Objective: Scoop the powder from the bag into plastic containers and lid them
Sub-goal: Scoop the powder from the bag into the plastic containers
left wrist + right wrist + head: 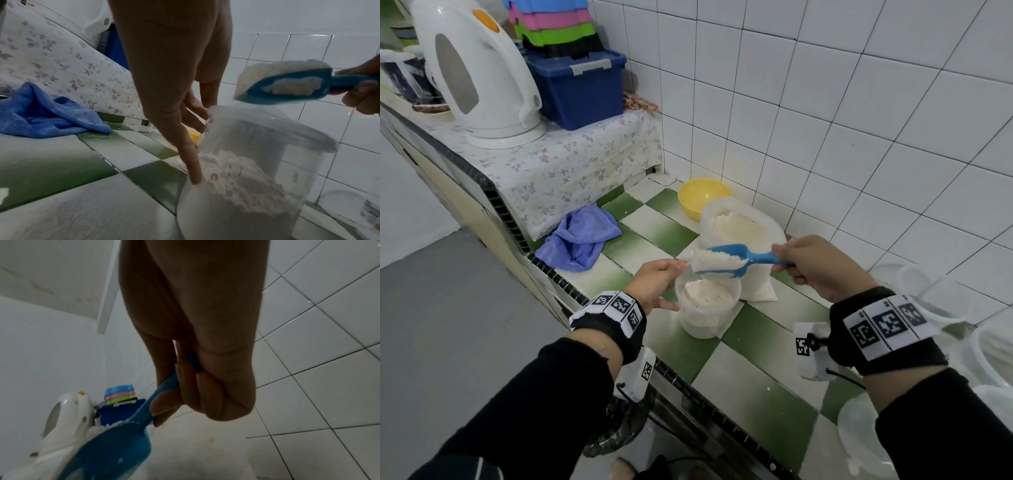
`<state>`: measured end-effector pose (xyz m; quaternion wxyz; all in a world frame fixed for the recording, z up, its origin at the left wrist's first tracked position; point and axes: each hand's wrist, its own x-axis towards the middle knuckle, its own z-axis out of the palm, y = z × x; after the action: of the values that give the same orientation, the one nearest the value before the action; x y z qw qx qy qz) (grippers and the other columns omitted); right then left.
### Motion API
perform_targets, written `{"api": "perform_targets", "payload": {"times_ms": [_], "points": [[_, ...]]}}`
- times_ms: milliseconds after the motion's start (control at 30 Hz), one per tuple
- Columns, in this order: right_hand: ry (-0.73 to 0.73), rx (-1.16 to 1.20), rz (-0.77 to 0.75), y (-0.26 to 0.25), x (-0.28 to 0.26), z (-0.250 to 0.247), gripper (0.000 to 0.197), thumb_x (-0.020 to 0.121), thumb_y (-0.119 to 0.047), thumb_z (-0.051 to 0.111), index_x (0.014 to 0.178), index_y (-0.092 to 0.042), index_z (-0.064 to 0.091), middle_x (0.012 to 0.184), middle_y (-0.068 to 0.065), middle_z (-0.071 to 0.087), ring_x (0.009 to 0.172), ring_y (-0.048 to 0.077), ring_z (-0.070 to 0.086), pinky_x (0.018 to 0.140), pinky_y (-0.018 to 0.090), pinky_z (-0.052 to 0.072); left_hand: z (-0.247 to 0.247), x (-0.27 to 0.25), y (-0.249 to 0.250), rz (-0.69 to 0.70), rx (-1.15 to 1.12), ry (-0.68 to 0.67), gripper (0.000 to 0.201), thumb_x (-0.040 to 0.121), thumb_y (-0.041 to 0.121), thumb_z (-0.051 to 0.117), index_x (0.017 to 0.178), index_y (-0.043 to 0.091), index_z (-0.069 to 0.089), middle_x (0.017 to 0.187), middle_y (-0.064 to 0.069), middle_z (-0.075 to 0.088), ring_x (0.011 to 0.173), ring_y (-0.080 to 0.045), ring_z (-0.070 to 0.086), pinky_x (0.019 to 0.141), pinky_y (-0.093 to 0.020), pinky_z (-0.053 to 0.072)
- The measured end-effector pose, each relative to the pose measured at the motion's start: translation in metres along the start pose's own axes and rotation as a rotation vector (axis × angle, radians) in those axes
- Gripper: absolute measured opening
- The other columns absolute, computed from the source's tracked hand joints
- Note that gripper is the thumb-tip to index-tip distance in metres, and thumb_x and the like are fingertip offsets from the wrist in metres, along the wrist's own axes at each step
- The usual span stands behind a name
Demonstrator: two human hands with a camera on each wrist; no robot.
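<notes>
A clear plastic container (707,310) partly filled with white powder stands on the green-and-white tiled counter (753,373). My left hand (657,284) holds it by the rim and side, fingers (191,162) spread down its wall (267,162). My right hand (822,265) grips the handle of a blue scoop (736,257) heaped with powder, held just above the container's mouth. In the right wrist view the fingers (205,395) are curled round the scoop (115,449) handle. The open bag of powder (739,229) sits right behind the container.
A yellow bowl (702,197) stands behind the bag by the tiled wall. A blue cloth (578,238) lies at the left. A white kettle (479,72) and blue box (582,89) sit on the raised shelf. Empty clear containers and lids (928,294) crowd the right.
</notes>
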<state>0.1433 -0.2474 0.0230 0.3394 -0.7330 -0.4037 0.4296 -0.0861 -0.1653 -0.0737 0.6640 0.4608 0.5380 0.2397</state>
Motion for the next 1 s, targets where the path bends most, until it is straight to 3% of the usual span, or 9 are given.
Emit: {"api": "perform_targets", "payload": {"times_ms": [133,267,333,467,600,700,800,867,1000], "points": [[0.011,-0.272,-0.092,0.007,-0.004,0.019,0.027,0.096,-0.022,0.049,0.094,-0.002,0.068,0.078,0.008,0.064,0.056,0.012,0.040,0.051,0.022,0.032,0.001,-0.002,0.001,0.007,-0.001,0.000,0.013,0.097,0.026,0.056,0.097,0.022,0.068,0.099,-0.005,0.068,0.085,-0.020,0.063,0.060,-0.038,0.060],[-0.006,-0.450,-0.226,0.015,-0.005,0.039,0.021,0.095,-0.011,0.049,0.102,-0.005,0.068,0.088,-0.002,0.057,0.081,0.012,0.047,0.057,0.017,0.033,0.001,-0.002,0.001,0.008,0.002,0.006,0.016,0.097,0.026,0.057,0.105,0.018,0.068,0.102,-0.007,0.068,0.086,-0.021,0.063,0.058,-0.037,0.060],[-0.001,-0.475,-0.253,0.021,-0.003,0.044,0.022,0.093,-0.004,0.049,0.102,-0.008,0.069,0.091,-0.002,0.050,0.085,0.012,0.046,0.062,0.012,0.032,0.001,-0.003,0.002,0.008,-0.001,0.007,0.017,0.097,0.026,0.057,0.106,0.018,0.068,0.103,-0.007,0.068,0.087,-0.021,0.063,0.059,-0.038,0.060],[0.044,-0.443,-0.342,0.029,-0.003,0.045,0.027,0.088,0.005,0.051,0.098,-0.011,0.071,0.097,0.001,0.048,0.092,0.014,0.048,0.081,0.016,0.035,0.001,-0.002,0.002,0.010,0.007,0.004,0.017,0.096,0.028,0.058,0.106,0.018,0.068,0.108,-0.009,0.068,0.091,-0.021,0.063,0.060,-0.038,0.060],[0.082,-0.455,-0.433,0.032,-0.002,0.043,0.029,0.085,0.009,0.054,0.099,-0.010,0.071,0.096,-0.001,0.049,0.093,0.011,0.047,0.082,0.011,0.033,0.000,0.000,0.002,0.010,0.007,-0.004,0.018,0.096,0.027,0.058,0.107,0.017,0.068,0.104,-0.008,0.069,0.087,-0.020,0.065,0.062,-0.040,0.060],[0.072,-0.446,-0.383,0.033,0.000,0.041,0.027,0.089,0.004,0.052,0.105,-0.011,0.068,0.100,0.001,0.048,0.093,0.011,0.045,0.083,0.011,0.032,-0.002,0.001,0.001,0.009,0.006,-0.013,0.020,0.096,0.027,0.058,0.109,0.016,0.068,0.105,-0.008,0.069,0.087,-0.019,0.065,0.062,-0.040,0.060],[0.058,-0.439,-0.338,0.034,0.006,0.039,0.022,0.093,-0.005,0.050,0.106,-0.012,0.066,0.103,0.007,0.052,0.083,0.010,0.047,0.074,0.012,0.035,-0.002,0.001,0.001,0.007,0.008,-0.018,0.020,0.096,0.026,0.058,0.109,0.015,0.068,0.105,-0.009,0.069,0.089,-0.020,0.064,0.062,-0.040,0.060],[0.067,-0.442,-0.336,0.035,0.009,0.037,0.021,0.094,-0.008,0.048,0.105,-0.012,0.066,0.096,0.008,0.052,0.068,0.005,0.043,0.059,0.010,0.031,-0.003,0.001,0.001,0.007,0.015,-0.022,0.020,0.096,0.025,0.058,0.109,0.015,0.068,0.107,-0.010,0.068,0.091,-0.020,0.063,0.062,-0.040,0.060],[0.078,-0.461,-0.333,0.033,0.011,0.031,0.021,0.096,-0.011,0.047,0.103,-0.009,0.066,0.078,0.000,0.047,0.061,0.002,0.038,0.052,0.013,0.028,-0.004,0.003,0.002,-0.006,0.022,-0.018,0.017,0.095,0.023,0.058,0.106,0.018,0.070,0.114,-0.013,0.067,0.096,-0.024,0.060,0.061,-0.040,0.059]]}}
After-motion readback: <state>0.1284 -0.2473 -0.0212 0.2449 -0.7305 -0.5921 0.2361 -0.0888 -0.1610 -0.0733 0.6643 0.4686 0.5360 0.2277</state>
